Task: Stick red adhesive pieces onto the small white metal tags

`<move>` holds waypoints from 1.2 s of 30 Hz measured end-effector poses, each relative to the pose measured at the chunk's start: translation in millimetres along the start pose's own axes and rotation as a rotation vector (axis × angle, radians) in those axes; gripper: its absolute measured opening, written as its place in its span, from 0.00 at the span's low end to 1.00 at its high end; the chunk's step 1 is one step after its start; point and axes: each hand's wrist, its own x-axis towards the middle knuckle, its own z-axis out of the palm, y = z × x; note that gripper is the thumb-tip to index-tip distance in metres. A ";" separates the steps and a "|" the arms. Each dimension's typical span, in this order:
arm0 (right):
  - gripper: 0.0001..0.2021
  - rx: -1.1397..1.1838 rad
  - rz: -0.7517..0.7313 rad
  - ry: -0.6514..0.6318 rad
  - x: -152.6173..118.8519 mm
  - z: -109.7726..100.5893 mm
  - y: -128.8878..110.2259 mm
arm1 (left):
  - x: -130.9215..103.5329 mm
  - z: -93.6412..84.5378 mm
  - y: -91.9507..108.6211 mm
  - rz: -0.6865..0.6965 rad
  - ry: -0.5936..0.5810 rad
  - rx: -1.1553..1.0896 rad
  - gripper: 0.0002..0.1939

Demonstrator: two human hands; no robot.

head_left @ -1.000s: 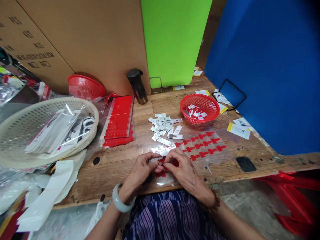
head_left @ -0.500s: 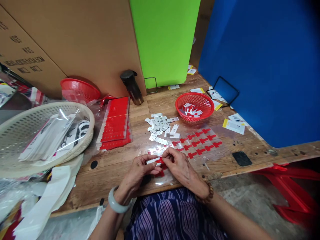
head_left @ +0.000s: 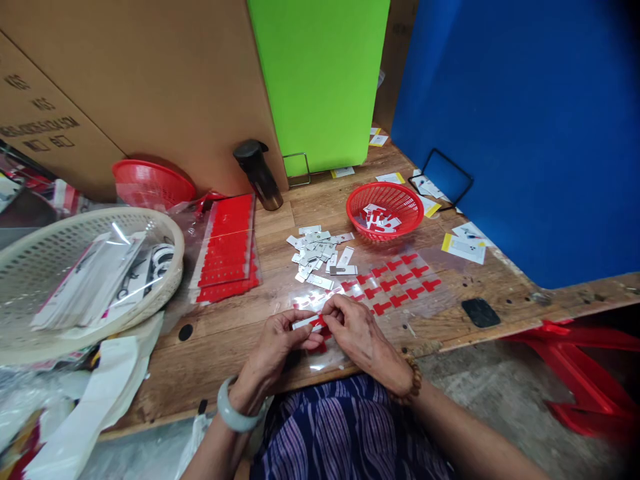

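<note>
My left hand (head_left: pixel 277 341) is closed on a small flat white strip (head_left: pixel 303 323), held level above the table edge. At the strip's right end sits a red sticker (head_left: pixel 318 322), which the thumb and fingertips of my right hand (head_left: pixel 361 339) pinch; the fingers partly hide it. Under and beyond both hands lies a clear sheet with rows of red T-shaped stickers (head_left: pixel 389 285). A loose pile of grey-white strips (head_left: pixel 318 252) is just past the sheet. Behind it to the right, a red basket (head_left: pixel 413 212) holds strips bearing red stickers.
Stacked red sticker sheets (head_left: pixel 227 243) lie left of the pile, near a dark tumbler (head_left: pixel 260 177). A big white basket (head_left: pixel 170 280) of printed cards stands far left. Green (head_left: pixel 320 80) and blue (head_left: pixel 515 133) panels rise behind. Printed cards (head_left: pixel 465 248) lie at right.
The whole view has shifted slightly, so the table things sit a little further left. Both hands keep nearly the same pose on the strip and red sticker.
</note>
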 end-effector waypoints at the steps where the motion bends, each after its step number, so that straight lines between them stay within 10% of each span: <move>1: 0.06 -0.001 -0.002 -0.006 0.6 0.0 1.4 | -0.3 0.6 0.0 0.002 0.004 -0.002 0.23; 12: 0.04 0.038 -0.039 0.025 4.1 3.1 12.3 | 6.1 -2.0 -2.5 0.000 0.003 -0.006 0.23; 17: 0.19 0.230 0.107 0.078 10.9 -4.2 20.9 | 7.8 -3.4 -2.9 0.007 0.005 0.001 0.22; 29: 0.15 0.561 0.310 -0.312 13.0 -3.1 21.7 | 6.0 6.8 -1.7 0.028 -0.031 -0.015 0.24; 36: 0.14 1.035 0.272 0.183 46.5 -43.4 27.5 | 13.8 7.4 -14.2 0.166 0.075 -0.097 0.27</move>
